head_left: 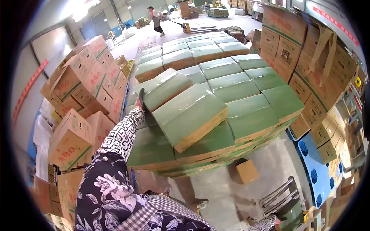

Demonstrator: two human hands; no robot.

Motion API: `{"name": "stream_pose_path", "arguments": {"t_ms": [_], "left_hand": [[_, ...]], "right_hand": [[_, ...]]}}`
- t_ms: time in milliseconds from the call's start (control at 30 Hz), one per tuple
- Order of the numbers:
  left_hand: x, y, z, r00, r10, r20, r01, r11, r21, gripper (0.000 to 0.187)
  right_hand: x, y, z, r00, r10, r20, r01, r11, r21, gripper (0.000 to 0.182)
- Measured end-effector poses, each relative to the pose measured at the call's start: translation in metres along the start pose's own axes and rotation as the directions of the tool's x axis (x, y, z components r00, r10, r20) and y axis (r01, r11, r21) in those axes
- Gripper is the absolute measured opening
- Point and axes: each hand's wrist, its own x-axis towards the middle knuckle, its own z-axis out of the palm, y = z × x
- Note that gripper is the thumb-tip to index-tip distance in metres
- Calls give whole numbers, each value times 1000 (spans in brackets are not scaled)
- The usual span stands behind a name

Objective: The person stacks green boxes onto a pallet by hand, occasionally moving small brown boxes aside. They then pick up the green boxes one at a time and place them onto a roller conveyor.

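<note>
My left hand, in a dark glove, is pressed against the near end of a green-topped carton, its fingers stretched out. That carton lies askew on a broad stack of green-topped cartons. Beside it, a second tilted carton rests on the same stack, with tape shining along its top. Low at the right, my right hand shows only partly beyond a patterned cuff, next to another green carton. Its fingers cannot be made out.
Brown printed cartons rise at left, and a taller wall of them stands at right. A small brown box sits on the floor near a metal frame and blue pallet. A person pulls a pallet jack behind.
</note>
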Motion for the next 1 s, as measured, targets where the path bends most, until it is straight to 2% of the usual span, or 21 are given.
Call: {"name": "stream_pose_path", "arguments": {"t_ms": [100,167,233,267,300,333,400,500,533,567,600,633,667,700,733,767,800,833,900,967,1000], "left_hand": [[11,-9,-11,996,-30,85,24,997,73,54],[-33,15,34,936,-318,154,297,944,147,61],[-52,46,71,869,-496,13,470,832,295,73],[-43,59,64,858,-514,2,470,787,400,74],[-36,68,60,848,-529,-8,462,733,499,75],[-50,80,71,808,-584,-74,512,637,576,72],[-92,81,114,735,-651,-188,561,430,707,66],[-26,75,64,574,-809,124,516,475,713,52],[-8,82,57,756,-633,166,334,592,734,46],[0,93,52,891,-402,209,127,664,737,39],[15,97,45,946,-81,313,-216,563,798,40],[50,75,30,763,392,515,-631,276,725,41],[64,69,35,814,158,560,-551,518,655,42],[71,59,46,784,-82,615,-386,712,587,43],[83,39,57,744,-98,660,-529,517,673,44],[92,19,70,704,-117,701,-645,307,699,45],[100,19,85,673,-279,685,-462,564,684,48],[98,27,102,590,-429,684,-205,740,640,50],[92,31,116,625,-493,606,-41,754,655,57],[96,26,115,607,-573,550,107,745,658,65],[95,27,111,575,-632,520,220,732,645,74]], "right_hand": [[-56,-35,-18,906,-421,32,400,833,-382,69],[-91,-57,-31,729,-667,158,621,545,-563,70],[-148,-89,-39,621,-733,277,716,388,-580,71],[-172,-115,-39,749,-582,318,663,643,-384,64],[-196,-140,-39,849,-399,347,472,867,-158,57],[-220,-165,-39,909,-207,361,217,976,12,51],[-198,-188,-41,862,133,489,-268,939,216,45],[-240,-246,19,888,-72,453,0,988,157,41],[-265,-264,38,852,-205,482,158,978,136,40],[-284,-284,58,732,-400,551,451,891,47,40],[-303,-304,77,571,-571,589,707,708,1,41],[-313,-309,93,655,-375,656,484,875,17,38],[-322,-314,109,706,-160,690,224,974,-4,35],[-337,-316,125,702,64,710,-136,990,45,34],[-351,-317,141,662,284,693,-476,874,97,38],[-352,-315,143,634,259,729,-456,886,81,46],[-353,-312,146,604,234,762,-434,898,68,53],[-370,-316,143,672,314,671,-460,887,46,55],[-391,-323,152,757,440,483,-506,863,6,60],[-384,-309,143,618,399,677,-626,771,117,68],[-381,-272,143,798,113,591,-219,970,110,64]]}}
